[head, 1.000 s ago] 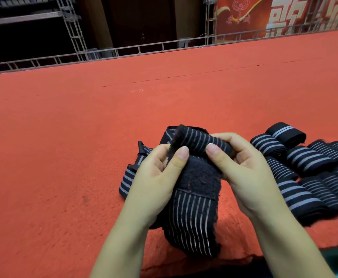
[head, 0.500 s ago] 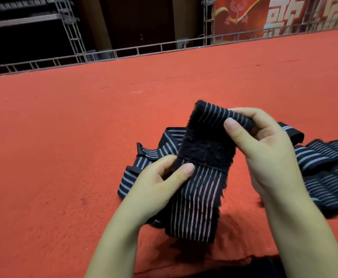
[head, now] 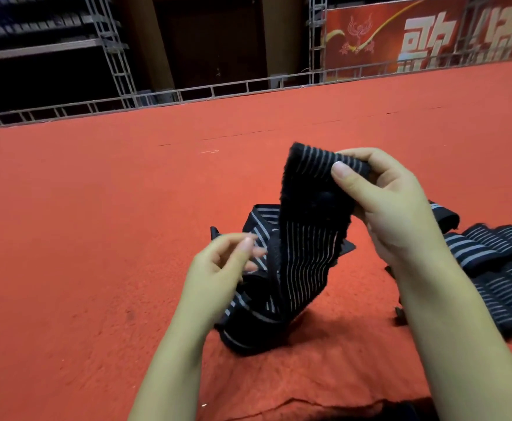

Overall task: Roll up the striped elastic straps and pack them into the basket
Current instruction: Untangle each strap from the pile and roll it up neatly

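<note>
The right hand (head: 400,214) pinches the fuzzy top end of a striped strap (head: 306,253) between thumb and fingers, holding it up above the red-covered desk (head: 97,238); its lower length trails into a loose heap near the desk's front edge; the left hand (head: 218,271), blurred, hovers beside the strap with fingers loosely curled, gripping nothing; rolled straps (head: 497,268) lie together by the right edge.

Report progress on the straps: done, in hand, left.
Done: a batch of rolled straps lies at the right on the red cloth. In hand: the right hand pinches one unrolled strap by its end; the blurred left hand is beside it. Left: rolling it and packing all; no basket is in view.
</note>
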Tool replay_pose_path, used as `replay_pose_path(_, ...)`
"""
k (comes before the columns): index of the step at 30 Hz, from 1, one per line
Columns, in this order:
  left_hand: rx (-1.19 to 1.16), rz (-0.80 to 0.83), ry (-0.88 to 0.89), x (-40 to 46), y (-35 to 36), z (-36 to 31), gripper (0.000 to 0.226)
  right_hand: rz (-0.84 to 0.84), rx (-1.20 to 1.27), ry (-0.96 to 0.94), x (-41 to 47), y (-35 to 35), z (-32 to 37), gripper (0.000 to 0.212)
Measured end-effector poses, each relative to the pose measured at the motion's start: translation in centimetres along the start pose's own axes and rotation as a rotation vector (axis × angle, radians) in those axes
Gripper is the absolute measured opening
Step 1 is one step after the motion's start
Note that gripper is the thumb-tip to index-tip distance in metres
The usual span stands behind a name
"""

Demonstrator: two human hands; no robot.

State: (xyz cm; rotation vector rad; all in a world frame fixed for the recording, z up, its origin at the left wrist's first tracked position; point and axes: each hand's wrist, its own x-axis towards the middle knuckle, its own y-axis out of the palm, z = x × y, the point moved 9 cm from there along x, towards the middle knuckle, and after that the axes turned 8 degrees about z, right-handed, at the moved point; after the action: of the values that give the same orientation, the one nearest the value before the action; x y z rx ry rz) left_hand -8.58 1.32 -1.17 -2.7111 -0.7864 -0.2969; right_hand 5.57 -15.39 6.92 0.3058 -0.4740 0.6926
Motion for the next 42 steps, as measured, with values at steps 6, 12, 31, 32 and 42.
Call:
replay_pose_path(6, -0.207, 0.066, 0.23, 1.4, 0.9, -7.1, 0.041, 0.16, 0.104, 0.008, 0.0, 3.2, 1.7, 0.014)
replay_pose_path(12, -0.231, 0.159, 0.293, -0.1, 3.6, -10.4, 0.028, 0.187, -0.019, -0.12, -1.4, 3.5, 5.7, 0.012)
replay_pose_path(31, -0.322, 0.055, -0.097, -1.5, 3.7, -3.3, 0.052, 0.085, -0.515, -0.145, -4.8, 3.7, 0.5, 0.016)
replay_pose_path(32, -0.312, 0.034, -0.106, -1.5, 3.5, -3.1, 0.058, 0.097, -0.537, -0.17, -4.8, 4.0, 0.5, 0.017)
replay_pose_path(42, -0.372, 0.039, -0.093, -1.4, 3.0, -2.2, 0.038, 0.293, -0.148, 0.09, -5.3, 4.7, -2.2, 0.034)
